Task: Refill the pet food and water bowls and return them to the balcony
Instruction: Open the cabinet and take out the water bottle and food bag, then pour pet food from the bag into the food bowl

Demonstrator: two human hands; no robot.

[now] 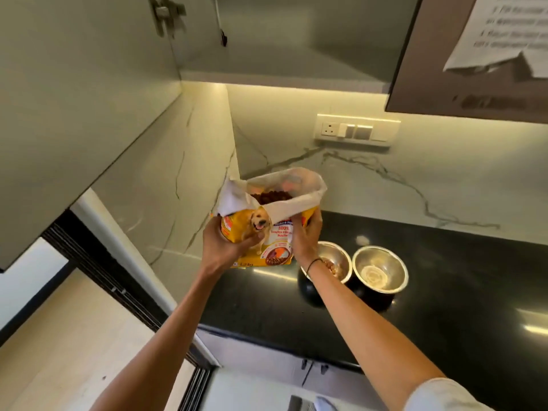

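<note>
Currently both hands hold the food bag (261, 221) upright above the black counter (444, 277), mouth open, kibble visible inside; upright probably so nothing spills. Left hand (221, 247) grips the bag's left side, thumb across the front. Right hand (307, 235) wraps the right edge. Right of the bag: food bowl (335, 259) with some kibble, partly hidden by the right wrist, then second bowl (381, 269), looks empty, likely for water. Open wall cabinet (267, 40) overhead, socket panel (355, 130) behind.
</note>
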